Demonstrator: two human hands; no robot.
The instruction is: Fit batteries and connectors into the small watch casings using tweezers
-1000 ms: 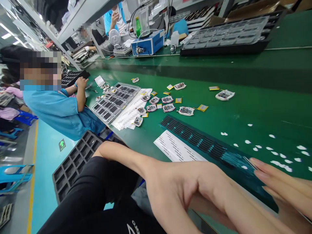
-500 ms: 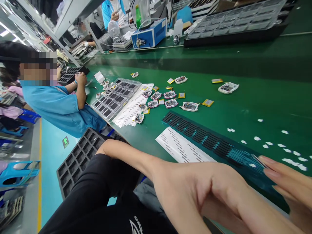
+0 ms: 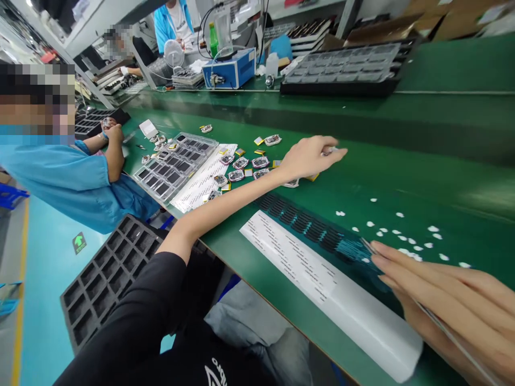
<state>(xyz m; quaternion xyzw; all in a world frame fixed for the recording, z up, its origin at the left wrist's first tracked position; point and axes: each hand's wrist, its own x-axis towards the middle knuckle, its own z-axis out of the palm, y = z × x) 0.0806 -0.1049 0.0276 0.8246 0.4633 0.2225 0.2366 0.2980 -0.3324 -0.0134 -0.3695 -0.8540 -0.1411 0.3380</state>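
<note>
My left hand [image 3: 308, 154] reaches across the bench, its fingers closed on a small white-framed circuit board unit [image 3: 329, 151], mostly hidden by the fingers. Under and beside that forearm lie several similar units with yellow-edged battery pouches, among them one unit [image 3: 272, 140] just beyond the wrist. At the lower right, my right hand [image 3: 438, 284] grips thin metal tweezers [image 3: 436, 321]. Their tips are close to a dark translucent sheet [image 3: 322, 236] bearing rows of black strips. In front of it is a white printed backing sheet [image 3: 298, 257], its near end curled.
Small white pieces [image 3: 396, 231] are scattered beyond the sheet. A clear tray of dark squares [image 3: 173, 166] stands left, near a co-worker in blue [image 3: 80, 177]. A black foam tray [image 3: 108, 273] is beside my left arm. Behind are a blue box [image 3: 237, 67] and stacked trays [image 3: 341, 69].
My left hand has moved from the near right out over the bench and taken hold of a circuit board unit. The right hand still holds the tweezers by the dark sheet. The view has shifted.
</note>
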